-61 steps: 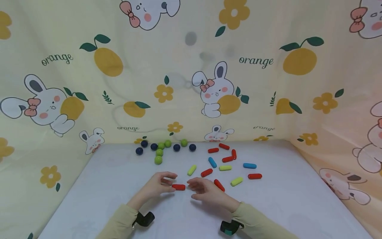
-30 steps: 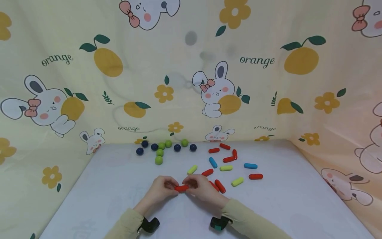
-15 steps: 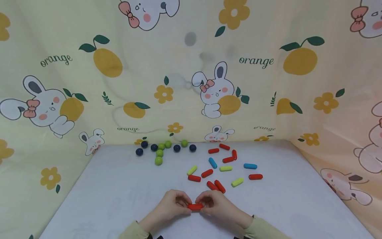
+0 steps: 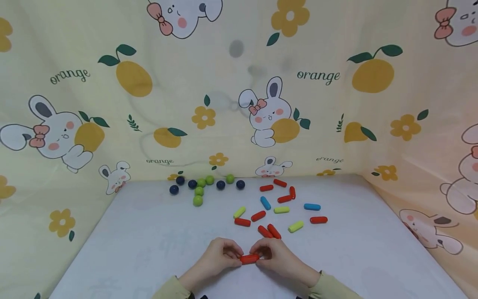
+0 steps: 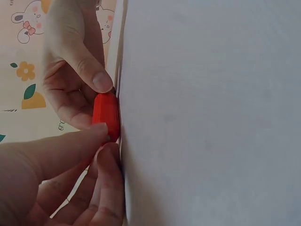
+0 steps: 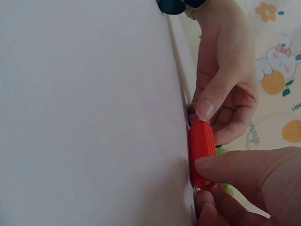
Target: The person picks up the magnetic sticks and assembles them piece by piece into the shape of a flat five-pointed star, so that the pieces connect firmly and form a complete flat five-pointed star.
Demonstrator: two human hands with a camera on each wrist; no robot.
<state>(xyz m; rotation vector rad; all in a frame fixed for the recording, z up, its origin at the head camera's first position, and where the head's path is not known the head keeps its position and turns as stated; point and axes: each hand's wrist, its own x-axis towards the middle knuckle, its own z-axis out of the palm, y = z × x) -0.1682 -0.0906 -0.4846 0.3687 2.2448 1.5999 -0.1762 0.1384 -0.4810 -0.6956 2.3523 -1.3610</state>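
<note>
In the head view a red ribbed rod-shaped bead (image 4: 249,259) lies level between my two hands, low over the white table. My left hand (image 4: 219,258) pinches its left end between thumb and fingers; my right hand (image 4: 278,259) pinches the right end. Up close in the right wrist view, the red bead (image 6: 202,153) shows lengthwise grooves and a small hole in its end, with a thumb at each end. The left wrist view shows the same bead (image 5: 106,113) partly covered by the thumbs. Whether it touches the table I cannot tell.
Beyond the hands lie several loose rod-shaped pieces, including a red one (image 4: 242,222), a yellow one (image 4: 296,226) and a blue one (image 4: 312,207). Green balls (image 4: 198,200) and dark blue balls (image 4: 174,189) sit at the back left of the table (image 4: 149,232), before a patterned curtain (image 4: 224,83).
Both hands closed on the red bead, then drew it toward the table's front and slightly right. Red pieces earlier hidden behind the right hand now show. Over the last half second the hands shifted slightly right.
</note>
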